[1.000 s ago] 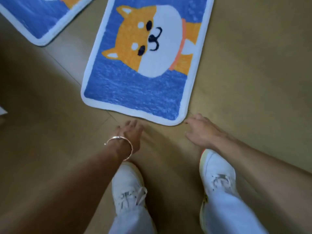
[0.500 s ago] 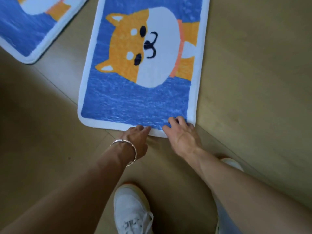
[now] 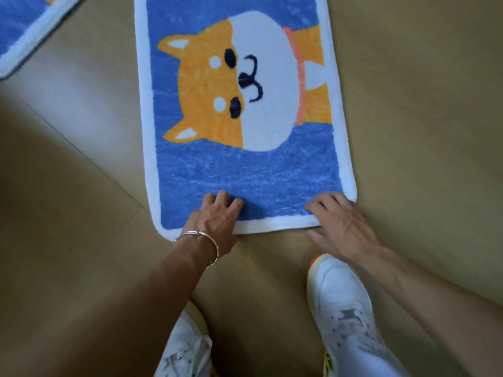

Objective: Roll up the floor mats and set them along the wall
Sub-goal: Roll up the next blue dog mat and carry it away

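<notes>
The wooden floor (image 3: 422, 131) bears the blue shiba-dog mat (image 3: 245, 180), lying flat, with a second blue mat (image 3: 16, 28) well apart at upper left. The left hand (image 3: 215, 217) rests straight fingers on its near edge; the right hand (image 3: 343, 221) bends fingers over the near right corner, grip unclear

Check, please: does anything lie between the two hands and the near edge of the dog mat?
Nothing visible does. The left hand and the right hand rest their fingers on the near edge of the dog mat. It lies flat, unrolled.
</notes>
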### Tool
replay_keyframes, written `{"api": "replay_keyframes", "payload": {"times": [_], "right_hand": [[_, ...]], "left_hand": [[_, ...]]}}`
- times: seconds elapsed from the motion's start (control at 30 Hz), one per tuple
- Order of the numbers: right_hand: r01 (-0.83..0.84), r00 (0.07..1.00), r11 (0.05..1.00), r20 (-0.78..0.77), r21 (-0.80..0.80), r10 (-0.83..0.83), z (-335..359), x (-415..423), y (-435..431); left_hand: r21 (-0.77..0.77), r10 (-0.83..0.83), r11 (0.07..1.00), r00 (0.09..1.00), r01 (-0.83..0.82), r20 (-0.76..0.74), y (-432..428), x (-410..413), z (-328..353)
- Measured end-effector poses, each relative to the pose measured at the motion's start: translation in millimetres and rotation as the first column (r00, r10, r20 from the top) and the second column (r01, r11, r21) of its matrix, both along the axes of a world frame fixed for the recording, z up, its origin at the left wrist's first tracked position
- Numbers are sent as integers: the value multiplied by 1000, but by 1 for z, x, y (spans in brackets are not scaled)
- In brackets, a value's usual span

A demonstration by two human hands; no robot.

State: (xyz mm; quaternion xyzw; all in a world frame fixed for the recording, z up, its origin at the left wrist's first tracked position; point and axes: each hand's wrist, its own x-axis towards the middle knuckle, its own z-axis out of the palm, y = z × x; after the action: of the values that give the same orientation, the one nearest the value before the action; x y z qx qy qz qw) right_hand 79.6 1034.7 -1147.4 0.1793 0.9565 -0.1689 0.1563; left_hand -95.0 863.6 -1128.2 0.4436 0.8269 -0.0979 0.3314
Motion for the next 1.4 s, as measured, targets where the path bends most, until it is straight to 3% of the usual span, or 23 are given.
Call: {"api": "replay_keyframes", "payload": {"times": [0.1, 0.27, 0.37, 0.5, 0.67, 0.9, 1.0, 1.13, 1.27, 1.4], "right_hand": [[-73, 997, 996, -11, -48, 73, -2, -1, -7], [-13, 991, 996, -132, -88, 1, -3, -16, -18], [35, 999, 981, 35, -188, -29, 8, -16, -20], [29, 996, 964, 94, -264, -4, 10, -4, -24], [-29, 997, 988, -68, -152, 19, 1, 11, -35], [-154, 979, 988, -138, -10, 151, -3, 17, -29], [-167, 972, 978, -146, 128, 185, -6, 11, -27], [-124, 974, 965, -157, 232, 163, -8, 9, -38], [-45, 982, 970, -166, 238, 86, -8, 9, -51], [27, 981, 988, -195, 154, 4, -14, 11, -52]], "left_hand": [[59, 69, 996, 997, -68, -31, 1, 9, -6], [182, 159, 970, 986, -164, 40, -13, 16, -12], [134, 199, 970, 978, -205, 58, -24, 25, -11], [8, 155, 988, 986, -156, 60, -31, 32, -12], [-32, 211, 978, 970, -208, 119, -20, 19, -14], [139, -33, 990, 999, 35, -16, -32, 29, -8], [232, -197, 946, 968, 229, -154, -35, 28, -8], [234, -251, 907, 894, 351, -372, -39, 48, -14], [145, -199, 948, 886, 282, -418, -49, 74, -19], [162, -10, 984, 935, 72, -354, -45, 84, -20]]}}
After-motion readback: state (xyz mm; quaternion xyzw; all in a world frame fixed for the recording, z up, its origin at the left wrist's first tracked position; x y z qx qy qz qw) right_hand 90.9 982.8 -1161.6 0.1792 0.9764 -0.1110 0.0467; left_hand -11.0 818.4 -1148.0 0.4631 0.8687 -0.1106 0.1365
